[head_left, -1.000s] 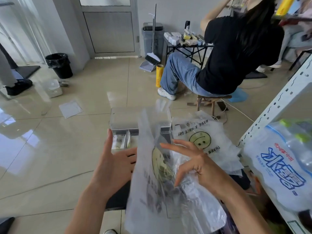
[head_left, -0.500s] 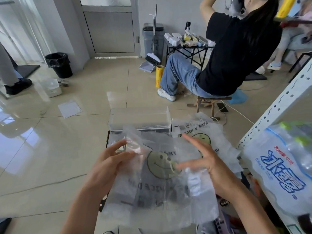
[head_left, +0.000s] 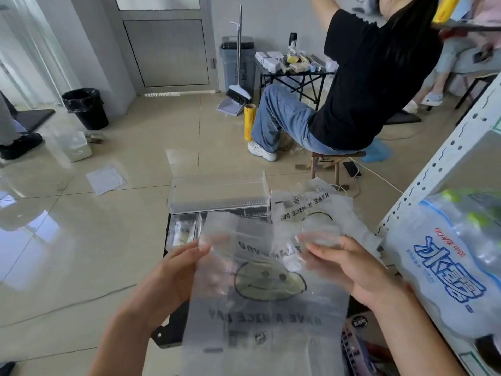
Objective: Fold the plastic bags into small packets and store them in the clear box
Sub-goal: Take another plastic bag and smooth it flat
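- A person seated on the floor holds up a translucent plastic bag (head_left: 268,316) printed with a yellow smiley face, spread flat between both hands.
- The left hand (head_left: 173,278) pinches the bag's upper left edge, thumb in front and fingers behind the film.
- The right hand (head_left: 352,270) pinches the upper right corner, near a handle loop.
- The bag's top edge runs left to right between the two grips. Its long axis hangs down from them towards the person's lap.
- The clear plastic box (head_left: 217,198), with its lid standing open, sits on the floor just beyond the bag and a little left of centre, so the left hand is nearer to it.
- One compartment (head_left: 184,232) at the box's left seems to hold a folded packet already.
- A second smiley bag (head_left: 311,207) lies unfolded just right of the box.
- The first fold probably brings one grip across to the other, halving the bag lengthwise.
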Demonstrator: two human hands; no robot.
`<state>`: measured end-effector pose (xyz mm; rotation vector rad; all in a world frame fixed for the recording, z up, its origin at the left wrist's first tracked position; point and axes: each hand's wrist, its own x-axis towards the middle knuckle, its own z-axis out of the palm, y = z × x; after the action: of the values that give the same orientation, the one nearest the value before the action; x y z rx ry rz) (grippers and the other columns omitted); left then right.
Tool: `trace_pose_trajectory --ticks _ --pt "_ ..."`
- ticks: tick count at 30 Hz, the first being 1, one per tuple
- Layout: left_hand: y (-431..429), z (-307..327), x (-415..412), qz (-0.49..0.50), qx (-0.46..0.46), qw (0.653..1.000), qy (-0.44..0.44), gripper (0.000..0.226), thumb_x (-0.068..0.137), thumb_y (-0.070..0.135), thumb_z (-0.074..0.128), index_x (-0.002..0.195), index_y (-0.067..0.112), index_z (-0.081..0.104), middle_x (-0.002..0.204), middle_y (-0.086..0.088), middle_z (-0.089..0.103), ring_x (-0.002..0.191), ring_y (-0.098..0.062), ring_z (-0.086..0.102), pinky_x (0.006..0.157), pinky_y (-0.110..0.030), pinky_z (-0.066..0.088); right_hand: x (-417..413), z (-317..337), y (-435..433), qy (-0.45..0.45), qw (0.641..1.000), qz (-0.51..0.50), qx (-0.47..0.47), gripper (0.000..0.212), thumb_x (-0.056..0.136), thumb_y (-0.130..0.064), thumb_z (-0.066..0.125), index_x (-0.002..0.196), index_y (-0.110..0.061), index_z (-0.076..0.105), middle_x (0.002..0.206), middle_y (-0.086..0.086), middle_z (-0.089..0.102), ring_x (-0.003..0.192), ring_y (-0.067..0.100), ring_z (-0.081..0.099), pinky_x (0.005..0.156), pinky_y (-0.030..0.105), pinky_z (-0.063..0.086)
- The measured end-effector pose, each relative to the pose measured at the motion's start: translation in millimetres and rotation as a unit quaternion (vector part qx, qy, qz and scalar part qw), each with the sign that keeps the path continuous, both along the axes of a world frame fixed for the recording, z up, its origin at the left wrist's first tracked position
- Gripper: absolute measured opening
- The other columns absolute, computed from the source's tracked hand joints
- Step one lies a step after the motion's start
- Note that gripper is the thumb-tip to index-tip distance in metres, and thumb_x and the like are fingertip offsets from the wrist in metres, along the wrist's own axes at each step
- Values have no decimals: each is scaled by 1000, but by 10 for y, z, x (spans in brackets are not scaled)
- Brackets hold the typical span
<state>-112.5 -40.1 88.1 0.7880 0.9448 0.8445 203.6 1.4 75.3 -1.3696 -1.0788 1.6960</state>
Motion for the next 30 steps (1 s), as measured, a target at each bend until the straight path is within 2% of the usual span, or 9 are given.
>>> trace_pose_trajectory --ticks 2,7,10,12,15,19,22,25,30 --pt "5 -30 4 5 -7 998 65 49 91 44 71 127 11 73 120 -22 73 108 -41 72 92 -50 59 -1 29 -20 -11 999 26 40 24 89 -15 71 112 -18 80 102 17 79 89 24 73 78 26 60" --pt "20 -115 23 110 56 984 130 28 81 21 84 106 10 80 100 -19 75 81 -25 73 66 -30 62 52 83 -12 -41 995 50 76 20 96 -13 66 112 -15 79 99 17 79 77 22 66 86 37 52" --pt "30 -120 15 145 63 981 113 23 90 9 71 111 13 78 104 -22 76 85 -31 72 67 -35 63 80 106 3 -38 996 7 78 20 98 -13 63 111 -16 79 104 18 79 81 21 65 78 30 53" --pt "33 -124 24 152 67 982 86 26 94 5 65 116 13 76 111 -28 74 94 -38 71 72 -38 62 68 121 -5 -5 997 -18 75 23 98 -11 62 110 -21 79 102 21 78 90 25 68 74 30 52" --pt "36 -156 51 165 73 982 49 34 96 2 61 125 16 72 117 -24 74 101 -40 71 75 -37 63 47 103 1 73 995 -49 54 25 99 -6 58 110 -22 73 105 24 77 97 26 73 78 31 55" --pt "32 -173 44 147 121 980 50 32 100 -6 50 116 13 69 100 -24 69 80 -28 68 61 -27 58 80 20 41 87 992 -61 70 26 93 2 58 106 -5 79 118 20 76 113 30 71 92 36 53" --pt "30 -153 23 132 161 976 66 33 98 -16 41 91 4 66 91 -24 63 77 -30 62 58 -27 52 121 1 33 87 992 -32 90 23 81 5 63 93 0 82 106 19 79 101 29 76 78 33 62" --pt "37 -164 -18 143 150 976 66 44 96 -17 40 69 2 69 80 -20 65 71 -30 66 59 -26 55 188 -12 24 71 992 -15 99 30 89 16 52 92 6 80 102 21 79 97 31 76 72 29 61" --pt "29 -148 -51 129 141 980 57 38 86 -13 39 73 -9 74 98 -24 72 89 -31 70 75 -30 55 256 74 2 6 993 11 119 57 92 20 43 75 -13 85 84 10 80 80 17 77 65 24 59"
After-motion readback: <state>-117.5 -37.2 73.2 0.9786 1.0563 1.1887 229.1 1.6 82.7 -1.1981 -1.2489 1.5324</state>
